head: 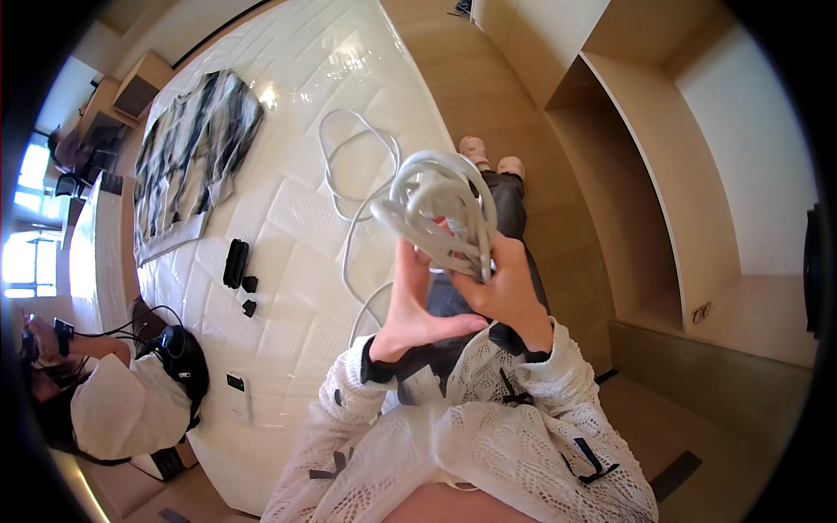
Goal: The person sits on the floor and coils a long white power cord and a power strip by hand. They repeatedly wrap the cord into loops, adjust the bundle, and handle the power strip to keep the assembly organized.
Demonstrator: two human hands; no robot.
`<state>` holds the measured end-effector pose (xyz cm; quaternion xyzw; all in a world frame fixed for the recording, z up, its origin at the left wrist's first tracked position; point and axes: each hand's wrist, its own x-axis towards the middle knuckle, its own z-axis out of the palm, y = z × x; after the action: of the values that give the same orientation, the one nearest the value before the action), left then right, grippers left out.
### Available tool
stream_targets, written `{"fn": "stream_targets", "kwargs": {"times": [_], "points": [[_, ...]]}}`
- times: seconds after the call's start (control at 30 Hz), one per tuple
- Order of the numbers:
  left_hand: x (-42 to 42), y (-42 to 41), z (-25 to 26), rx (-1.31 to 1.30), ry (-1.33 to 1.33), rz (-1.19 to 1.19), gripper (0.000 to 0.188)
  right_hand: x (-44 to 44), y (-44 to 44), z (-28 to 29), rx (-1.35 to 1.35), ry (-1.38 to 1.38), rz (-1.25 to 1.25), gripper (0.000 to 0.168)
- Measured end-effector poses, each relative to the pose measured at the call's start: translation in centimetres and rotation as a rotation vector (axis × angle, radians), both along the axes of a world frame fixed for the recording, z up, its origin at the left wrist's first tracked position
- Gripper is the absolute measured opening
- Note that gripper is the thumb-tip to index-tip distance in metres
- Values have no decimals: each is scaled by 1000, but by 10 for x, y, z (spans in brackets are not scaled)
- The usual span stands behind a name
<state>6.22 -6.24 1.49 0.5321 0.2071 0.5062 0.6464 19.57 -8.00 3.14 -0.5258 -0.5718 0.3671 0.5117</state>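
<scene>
A bundle of looped white cable is raised above my lap, and my right hand is closed around its lower right side. My left hand reaches up to the left of the bundle. Its thumb stretches to the right, well away from the cable, while its fingers are partly hidden behind the loops. I cannot tell how firmly those fingers hold it. More white cable lies in loose loops on the mattress, and a strand runs down towards my left sleeve.
On the plastic-covered mattress lie a striped sweater, an open black case, two small black pieces and a white device. Another person sits at the left edge. Wooden shelving stands to the right.
</scene>
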Motion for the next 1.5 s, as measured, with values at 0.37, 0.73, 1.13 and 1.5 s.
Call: {"fn": "stream_targets", "kwargs": {"times": [0.37, 0.73, 1.13, 1.5], "points": [[-13, -4, -1, 172, 395, -29, 73, 4, 0, -23, -276, 433, 402, 41], [-22, 15, 3, 250, 374, -132, 28, -24, -4, -22, -117, 145, 505, 62], [-56, 32, 55, -150, -929, 36, 23, -66, 2, -119, -8, 20, 492, 63], [-98, 48, 45, 202, -161, 660, 13, -17, 2, -87, -103, -92, 534, 28]]}}
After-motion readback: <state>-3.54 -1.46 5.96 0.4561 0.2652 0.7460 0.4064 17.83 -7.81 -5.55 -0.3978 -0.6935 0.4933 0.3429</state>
